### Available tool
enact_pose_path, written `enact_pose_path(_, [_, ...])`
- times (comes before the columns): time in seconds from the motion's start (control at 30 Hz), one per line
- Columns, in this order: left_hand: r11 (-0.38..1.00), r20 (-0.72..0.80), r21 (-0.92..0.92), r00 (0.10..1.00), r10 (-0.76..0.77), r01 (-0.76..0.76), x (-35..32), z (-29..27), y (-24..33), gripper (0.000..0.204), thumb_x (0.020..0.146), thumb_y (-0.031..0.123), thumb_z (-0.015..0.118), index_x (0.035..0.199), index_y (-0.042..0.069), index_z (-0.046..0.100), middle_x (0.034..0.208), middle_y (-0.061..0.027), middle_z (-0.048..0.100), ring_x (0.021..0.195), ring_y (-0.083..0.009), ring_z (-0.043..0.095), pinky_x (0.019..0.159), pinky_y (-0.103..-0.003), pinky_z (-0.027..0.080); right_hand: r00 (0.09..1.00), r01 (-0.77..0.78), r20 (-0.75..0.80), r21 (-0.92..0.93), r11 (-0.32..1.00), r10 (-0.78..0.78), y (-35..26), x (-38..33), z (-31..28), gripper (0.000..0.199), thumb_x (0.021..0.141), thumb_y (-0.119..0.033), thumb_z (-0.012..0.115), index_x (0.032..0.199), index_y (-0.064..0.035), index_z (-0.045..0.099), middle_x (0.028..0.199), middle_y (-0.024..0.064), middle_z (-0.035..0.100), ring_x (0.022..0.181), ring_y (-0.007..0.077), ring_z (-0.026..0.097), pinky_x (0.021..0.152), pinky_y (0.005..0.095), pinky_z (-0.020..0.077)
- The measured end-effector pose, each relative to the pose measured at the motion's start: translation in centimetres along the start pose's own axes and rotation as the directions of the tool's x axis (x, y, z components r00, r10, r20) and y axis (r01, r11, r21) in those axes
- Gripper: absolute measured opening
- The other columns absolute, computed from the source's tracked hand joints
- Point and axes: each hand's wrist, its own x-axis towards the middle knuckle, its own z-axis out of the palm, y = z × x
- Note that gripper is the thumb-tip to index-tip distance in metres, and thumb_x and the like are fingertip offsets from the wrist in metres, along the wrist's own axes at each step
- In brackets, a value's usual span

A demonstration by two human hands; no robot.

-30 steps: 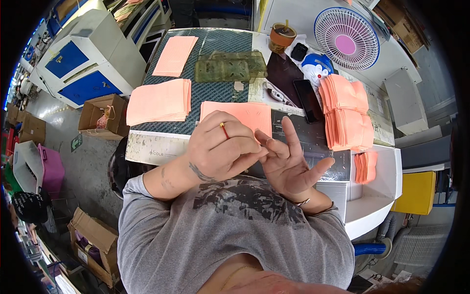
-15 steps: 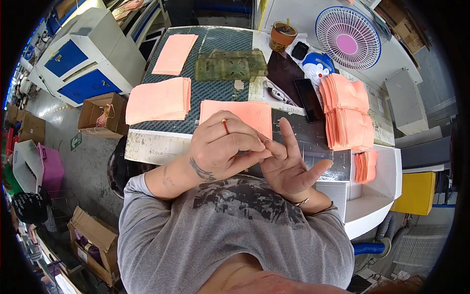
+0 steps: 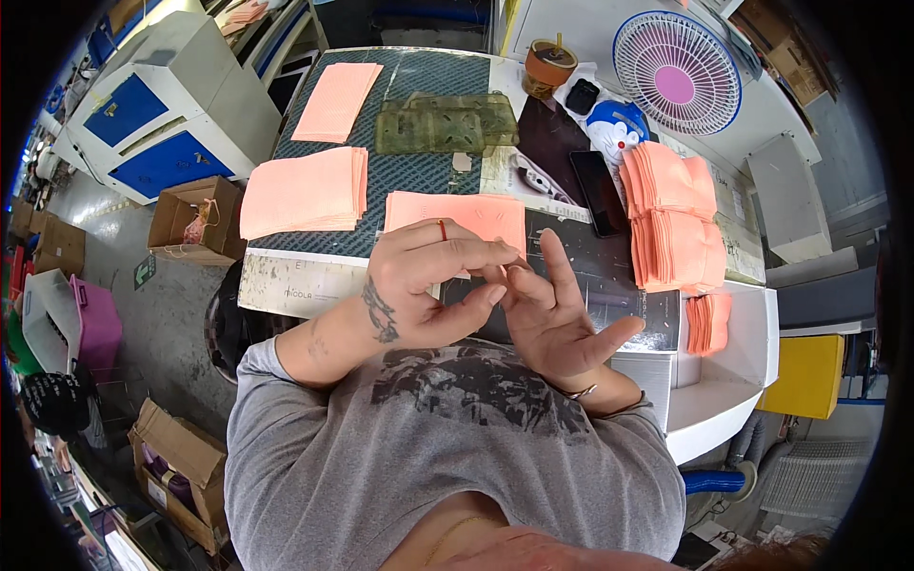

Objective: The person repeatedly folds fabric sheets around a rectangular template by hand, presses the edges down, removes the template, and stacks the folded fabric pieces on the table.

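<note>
My left hand, with a red ring on one finger, is held up in front of my chest. Its curled fingertips pinch at the raised fingers of my right hand. My right hand is spread, palm toward me, thumb out to the right. I cannot make out anything held between the fingers. Just beyond both hands a single pink sheet lies flat on the workbench, next to a black mat.
Pink sheet stacks lie at the left, the far left and the right. Also on the bench are a green clear mould, a phone, a brown cup and a fan. A cardboard box stands on the floor.
My left fingers have closed further onto the tips of my right hand's fingers. Both hands stay in front of my chest; nothing on the bench moved.
</note>
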Motion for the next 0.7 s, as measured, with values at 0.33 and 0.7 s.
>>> enact_pose_path(0.33, [0.980, -0.101, 0.103, 0.978, 0.181, -0.171, -0.3, 0.8, -0.3, 0.026, 0.069, -0.002, 0.074, 0.094, 0.006, 0.070, 0.085, -0.0026, 0.065, 0.070, -0.0134, 0.058, 0.063, -0.024, 0.049, 0.992, 0.108, 0.098, -0.255, 0.961, -0.085, 0.1, -0.1, -0.6, 0.115, 0.077, -0.089, 0.007, 0.154, -0.0035, 0.009, 0.140, 0.0174, 0.051, 0.147, 0.0299, 0.019, 0.117, 0.0501, 0.0154])
enact_pose_path(0.7, [0.922, -0.077, 0.282, 0.952, 0.296, -0.264, -0.5, 1.0, -0.4, 0.017, 0.070, 0.003, 0.076, 0.086, 0.009, 0.071, 0.086, 0.0018, 0.065, 0.073, -0.0128, 0.057, 0.069, -0.026, 0.049, 0.967, 0.213, 0.217, -0.402, 0.891, -0.133, -0.1, 0.1, -0.9, 0.122, 0.075, -0.092, 0.018, 0.152, 0.0019, 0.010, 0.148, 0.0238, 0.038, 0.146, 0.0344, 0.019, 0.117, 0.0495, 0.0147])
